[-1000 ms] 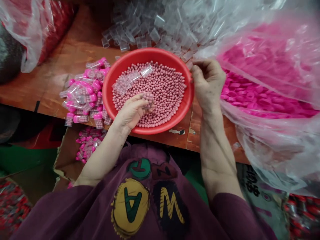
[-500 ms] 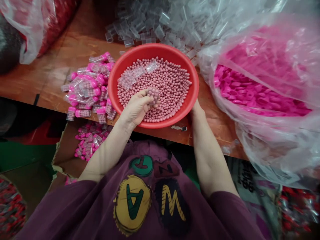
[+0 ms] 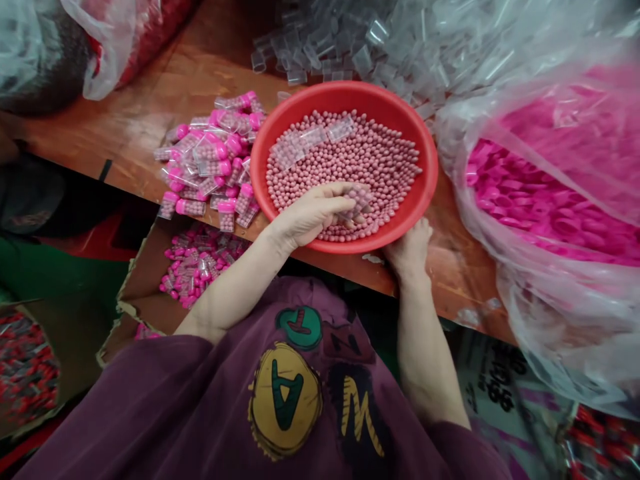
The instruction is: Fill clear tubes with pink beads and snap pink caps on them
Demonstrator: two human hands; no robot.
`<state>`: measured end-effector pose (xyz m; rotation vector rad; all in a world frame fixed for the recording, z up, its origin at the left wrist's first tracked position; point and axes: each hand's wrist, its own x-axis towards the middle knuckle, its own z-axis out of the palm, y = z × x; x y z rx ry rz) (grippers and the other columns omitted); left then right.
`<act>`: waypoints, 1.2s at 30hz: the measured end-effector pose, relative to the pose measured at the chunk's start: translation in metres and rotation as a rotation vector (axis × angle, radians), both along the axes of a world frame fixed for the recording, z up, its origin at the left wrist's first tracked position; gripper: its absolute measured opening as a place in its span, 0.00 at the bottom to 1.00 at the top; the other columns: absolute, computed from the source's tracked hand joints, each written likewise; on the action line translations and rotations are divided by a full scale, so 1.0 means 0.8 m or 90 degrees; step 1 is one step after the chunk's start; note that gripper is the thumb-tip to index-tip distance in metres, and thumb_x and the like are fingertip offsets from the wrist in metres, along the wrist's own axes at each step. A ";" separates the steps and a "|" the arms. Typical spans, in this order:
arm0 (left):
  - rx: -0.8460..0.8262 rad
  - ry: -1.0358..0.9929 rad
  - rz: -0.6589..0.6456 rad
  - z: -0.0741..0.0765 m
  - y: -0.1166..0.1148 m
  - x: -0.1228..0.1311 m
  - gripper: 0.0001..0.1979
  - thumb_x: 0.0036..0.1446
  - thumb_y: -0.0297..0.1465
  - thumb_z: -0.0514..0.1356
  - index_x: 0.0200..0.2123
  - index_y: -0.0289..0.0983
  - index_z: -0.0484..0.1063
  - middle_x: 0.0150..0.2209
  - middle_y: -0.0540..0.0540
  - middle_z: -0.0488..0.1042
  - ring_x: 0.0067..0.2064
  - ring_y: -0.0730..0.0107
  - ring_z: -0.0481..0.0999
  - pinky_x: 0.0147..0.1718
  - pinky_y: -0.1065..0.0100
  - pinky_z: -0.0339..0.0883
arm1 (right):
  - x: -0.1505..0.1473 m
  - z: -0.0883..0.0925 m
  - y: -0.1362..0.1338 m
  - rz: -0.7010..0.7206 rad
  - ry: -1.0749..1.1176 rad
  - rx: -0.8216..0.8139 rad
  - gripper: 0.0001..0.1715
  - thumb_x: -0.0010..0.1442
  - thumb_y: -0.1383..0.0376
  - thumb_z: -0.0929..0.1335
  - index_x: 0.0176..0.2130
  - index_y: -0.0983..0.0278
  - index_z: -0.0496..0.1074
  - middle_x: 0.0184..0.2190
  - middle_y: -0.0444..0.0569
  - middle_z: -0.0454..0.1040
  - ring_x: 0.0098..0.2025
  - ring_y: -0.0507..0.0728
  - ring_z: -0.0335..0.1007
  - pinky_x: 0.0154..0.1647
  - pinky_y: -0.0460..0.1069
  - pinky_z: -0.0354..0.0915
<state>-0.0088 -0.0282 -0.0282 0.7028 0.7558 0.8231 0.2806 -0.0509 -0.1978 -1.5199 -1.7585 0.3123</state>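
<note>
A red bowl point(image 3: 425, 167) full of small pink balls point(image 3: 370, 157) sits on the wooden table, with a few clear tubes point(image 3: 310, 141) lying on the balls. My left hand point(image 3: 313, 215) reaches over the near rim, fingers closed on a clear tube point(image 3: 357, 200) filled with pink balls. My right hand point(image 3: 410, 247) rests at the bowl's near right rim, partly under it; its fingertips are hidden.
Capped pink-topped tubes point(image 3: 210, 157) are piled left of the bowl, and more lie in a cardboard box point(image 3: 197, 267) below the table edge. A clear bag of pink caps point(image 3: 545, 193) fills the right. Empty clear tubes point(image 3: 360, 40) are heaped behind the bowl.
My right hand dropped from the bag of pink caps to the bowl's near right rim. My left hand kept the filled tube and moved slightly right over the balls. The view shifted.
</note>
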 end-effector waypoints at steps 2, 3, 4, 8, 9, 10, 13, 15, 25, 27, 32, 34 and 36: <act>0.000 -0.004 -0.024 -0.001 0.001 -0.001 0.12 0.63 0.28 0.70 0.50 0.35 0.83 0.45 0.42 0.88 0.43 0.64 0.88 0.46 0.64 0.80 | 0.008 -0.001 -0.005 -0.106 0.060 0.048 0.13 0.61 0.55 0.71 0.45 0.54 0.78 0.47 0.67 0.83 0.50 0.74 0.75 0.58 0.77 0.71; -0.001 -0.009 -0.033 -0.001 0.002 -0.002 0.13 0.63 0.28 0.70 0.50 0.35 0.83 0.45 0.42 0.88 0.42 0.65 0.87 0.44 0.64 0.79 | 0.012 0.000 -0.005 -0.159 0.099 0.072 0.16 0.61 0.53 0.70 0.47 0.54 0.79 0.47 0.65 0.84 0.48 0.72 0.77 0.55 0.75 0.74; -0.003 -0.013 -0.040 -0.001 0.003 -0.003 0.14 0.62 0.27 0.69 0.51 0.35 0.83 0.46 0.41 0.88 0.42 0.65 0.87 0.42 0.65 0.78 | 0.016 0.004 -0.005 -0.204 0.134 0.089 0.19 0.63 0.52 0.69 0.50 0.55 0.79 0.47 0.64 0.84 0.45 0.70 0.78 0.52 0.73 0.76; -0.010 -0.015 -0.055 0.002 0.003 -0.003 0.22 0.56 0.22 0.66 0.55 0.34 0.83 0.47 0.40 0.88 0.44 0.63 0.89 0.38 0.67 0.76 | 0.013 0.057 -0.001 -0.237 0.351 0.183 0.27 0.61 0.50 0.72 0.57 0.54 0.82 0.50 0.59 0.86 0.42 0.66 0.84 0.41 0.65 0.80; -0.010 -0.014 -0.053 0.003 0.003 -0.003 0.24 0.55 0.22 0.65 0.56 0.34 0.83 0.47 0.41 0.88 0.45 0.62 0.89 0.38 0.67 0.76 | 0.004 0.079 -0.001 -0.182 0.417 0.202 0.28 0.59 0.50 0.76 0.57 0.52 0.84 0.51 0.57 0.86 0.42 0.65 0.85 0.41 0.64 0.81; -0.010 -0.013 -0.047 0.003 0.003 -0.002 0.26 0.53 0.21 0.64 0.56 0.35 0.83 0.47 0.42 0.88 0.47 0.61 0.90 0.39 0.68 0.77 | -0.010 0.101 -0.001 -0.095 0.461 0.189 0.28 0.60 0.51 0.78 0.58 0.50 0.85 0.54 0.54 0.87 0.44 0.65 0.87 0.43 0.64 0.82; -0.005 -0.023 -0.024 0.001 0.001 0.000 0.23 0.54 0.23 0.66 0.54 0.36 0.82 0.49 0.43 0.89 0.50 0.59 0.90 0.43 0.67 0.80 | -0.060 0.160 -0.002 0.085 0.451 0.081 0.23 0.70 0.52 0.77 0.63 0.47 0.84 0.54 0.50 0.87 0.45 0.61 0.88 0.49 0.63 0.86; -0.003 -0.039 -0.017 -0.002 0.001 0.000 0.19 0.57 0.25 0.69 0.53 0.36 0.82 0.51 0.42 0.89 0.52 0.57 0.90 0.45 0.64 0.81 | -0.091 0.180 -0.002 0.120 0.368 0.028 0.18 0.76 0.51 0.74 0.61 0.48 0.85 0.53 0.49 0.88 0.47 0.61 0.88 0.54 0.64 0.87; 0.009 -0.082 -0.048 -0.006 0.003 -0.003 0.08 0.63 0.26 0.69 0.46 0.36 0.83 0.47 0.43 0.87 0.39 0.70 0.83 0.37 0.68 0.72 | -0.107 0.186 0.005 0.068 0.248 0.064 0.16 0.76 0.47 0.75 0.55 0.49 0.87 0.49 0.47 0.89 0.51 0.64 0.88 0.59 0.67 0.84; -0.004 -0.079 -0.056 -0.002 0.001 -0.003 0.06 0.62 0.26 0.68 0.44 0.35 0.83 0.46 0.42 0.87 0.37 0.71 0.82 0.34 0.69 0.70 | -0.107 0.196 0.003 0.076 0.226 0.060 0.14 0.76 0.48 0.75 0.55 0.47 0.88 0.50 0.47 0.89 0.52 0.64 0.88 0.61 0.68 0.84; -0.058 -0.056 -0.060 0.014 0.000 -0.001 0.06 0.64 0.20 0.63 0.35 0.33 0.80 0.33 0.46 0.80 0.31 0.75 0.77 0.30 0.70 0.61 | -0.105 0.210 0.004 0.124 0.150 0.039 0.11 0.77 0.50 0.74 0.51 0.46 0.89 0.49 0.46 0.89 0.53 0.64 0.88 0.63 0.67 0.83; -0.068 -0.034 -0.063 0.018 0.001 0.000 0.11 0.65 0.17 0.59 0.33 0.32 0.79 0.29 0.47 0.77 0.28 0.77 0.75 0.29 0.69 0.56 | -0.103 0.210 0.006 0.143 0.143 0.038 0.10 0.76 0.51 0.75 0.51 0.46 0.89 0.48 0.46 0.89 0.53 0.64 0.88 0.63 0.67 0.83; -0.077 -0.012 -0.063 0.020 0.002 0.002 0.14 0.66 0.16 0.56 0.31 0.32 0.76 0.27 0.48 0.75 0.27 0.78 0.73 0.29 0.68 0.51 | -0.100 0.209 0.008 0.161 0.132 0.040 0.09 0.76 0.54 0.75 0.50 0.46 0.89 0.48 0.46 0.89 0.53 0.64 0.88 0.62 0.66 0.83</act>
